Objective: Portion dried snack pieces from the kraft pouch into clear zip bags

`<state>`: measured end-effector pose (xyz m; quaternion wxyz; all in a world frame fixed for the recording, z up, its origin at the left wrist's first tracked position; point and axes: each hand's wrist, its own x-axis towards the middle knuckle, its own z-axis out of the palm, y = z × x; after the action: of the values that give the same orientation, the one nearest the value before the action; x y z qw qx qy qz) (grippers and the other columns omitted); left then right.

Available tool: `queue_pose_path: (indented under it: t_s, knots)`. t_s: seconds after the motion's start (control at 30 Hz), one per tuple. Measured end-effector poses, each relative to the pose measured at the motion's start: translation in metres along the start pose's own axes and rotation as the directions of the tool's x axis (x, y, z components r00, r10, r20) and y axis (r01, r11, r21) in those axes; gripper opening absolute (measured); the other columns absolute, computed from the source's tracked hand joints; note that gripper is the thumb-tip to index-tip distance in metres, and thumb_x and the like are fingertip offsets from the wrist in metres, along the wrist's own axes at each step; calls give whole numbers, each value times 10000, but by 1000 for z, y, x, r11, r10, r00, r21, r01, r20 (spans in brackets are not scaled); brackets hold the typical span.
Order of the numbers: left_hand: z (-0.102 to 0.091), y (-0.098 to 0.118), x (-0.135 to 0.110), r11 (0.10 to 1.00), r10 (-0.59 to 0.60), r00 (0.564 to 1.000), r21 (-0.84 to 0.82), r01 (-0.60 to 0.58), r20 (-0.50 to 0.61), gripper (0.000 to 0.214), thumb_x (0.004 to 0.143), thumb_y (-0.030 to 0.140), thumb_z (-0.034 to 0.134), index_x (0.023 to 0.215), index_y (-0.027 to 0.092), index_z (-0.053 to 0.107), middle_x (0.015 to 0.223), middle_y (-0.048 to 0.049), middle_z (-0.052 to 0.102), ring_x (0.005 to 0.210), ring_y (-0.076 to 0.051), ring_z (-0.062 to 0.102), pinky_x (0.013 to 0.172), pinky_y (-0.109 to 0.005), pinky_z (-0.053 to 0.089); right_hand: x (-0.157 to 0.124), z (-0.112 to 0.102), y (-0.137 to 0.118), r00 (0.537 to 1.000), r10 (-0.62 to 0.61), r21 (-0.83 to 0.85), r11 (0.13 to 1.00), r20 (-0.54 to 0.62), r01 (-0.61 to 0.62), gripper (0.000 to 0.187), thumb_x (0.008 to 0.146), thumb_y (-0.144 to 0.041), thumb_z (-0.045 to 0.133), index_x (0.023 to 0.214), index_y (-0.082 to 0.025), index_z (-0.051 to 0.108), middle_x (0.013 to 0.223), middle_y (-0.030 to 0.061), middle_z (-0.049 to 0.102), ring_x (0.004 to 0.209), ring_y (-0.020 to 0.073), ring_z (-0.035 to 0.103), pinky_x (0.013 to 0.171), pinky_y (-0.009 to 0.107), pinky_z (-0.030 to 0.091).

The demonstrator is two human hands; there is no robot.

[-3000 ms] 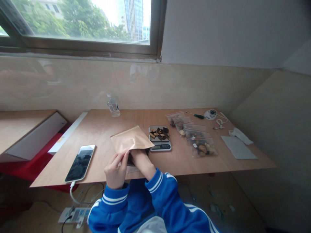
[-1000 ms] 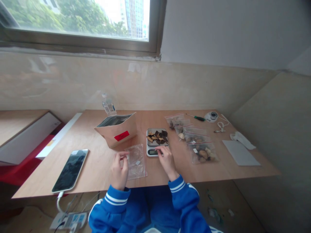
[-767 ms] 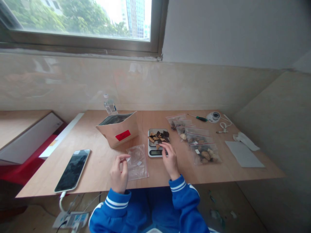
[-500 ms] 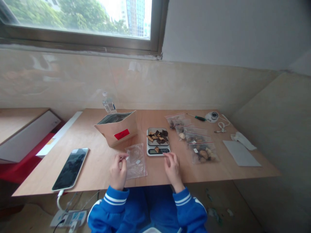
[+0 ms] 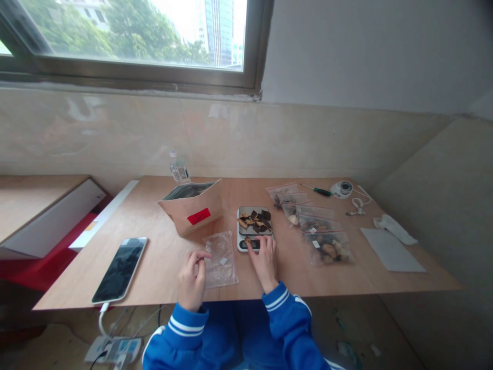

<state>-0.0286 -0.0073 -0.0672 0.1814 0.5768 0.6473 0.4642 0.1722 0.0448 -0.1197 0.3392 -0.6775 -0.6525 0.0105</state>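
Wooden surface [image 5: 162, 262] under a wide window [image 5: 127, 46], and we go from the near edge outward. Left hand [image 5: 191, 280] sits at the front edge, fingers curled, thumb and forefinger pinching the near left edge of an empty clear bag [image 5: 221, 259] that lies flat on the wood. Right hand [image 5: 264, 259] is just beside it, fingers stretched forward and spread a little, fingertips resting on the front panel of the small kitchen scale [image 5: 254, 234]; it grips nothing. One loose brown piece [image 5: 247, 240] lies on that front panel, right at the fingertips. On the scale's platform, a heap of dark and tan dried pieces [image 5: 254, 220].

Off to the left, a phone [image 5: 120, 269] lies face up near the front edge, a white cable running down from it to a power strip [image 5: 111, 350] on the floor. To the right of the scale, a row of filled zip bags [image 5: 316, 228] runs back in a line, overlapping one another. Farther right, a flat grey sheet [image 5: 393, 250] with a crumpled white wad [image 5: 395, 227] at its far end.

Behind the clear bag, a kraft pouch [image 5: 192, 211] stands open-mouthed, red label facing us. At the back, a small bottle [image 5: 179, 168] by the wall, a green-handled screwdriver [image 5: 319, 191] and a round white gadget [image 5: 342, 188].
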Motion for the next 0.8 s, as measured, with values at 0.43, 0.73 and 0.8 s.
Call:
queue_pose_path:
  t_s: [0.43,0.73,0.8]
  knots:
    - [-6,-1,2,999,42,999,15,-42,-20,224,856,250,411,794,211,623,859,-28,630,852,-169,609,761,-273,473,14,-4,-5,996,53,82,996,-75,-47,156,868,-327,542,849,-213,646,945,68,548,892,238,497,791,370,366]
    - [-15,-3,3,1000,1,1000,18,0,-31,219,849,246,407,792,211,615,873,-31,635,874,-175,611,761,-276,483,10,-12,4,980,5,193,980,-200,35,251,909,-319,453,1090,-181,558,1005,97,581,986,235,543,840,384,397]
    - [-17,-7,6,999,-27,999,25,28,-32,216,844,257,407,796,209,612,876,-34,637,865,-178,612,764,-287,486,-8,-18,11,976,20,238,971,-216,32,227,916,-286,434,1080,-175,546,998,100,595,969,223,557,847,382,405]
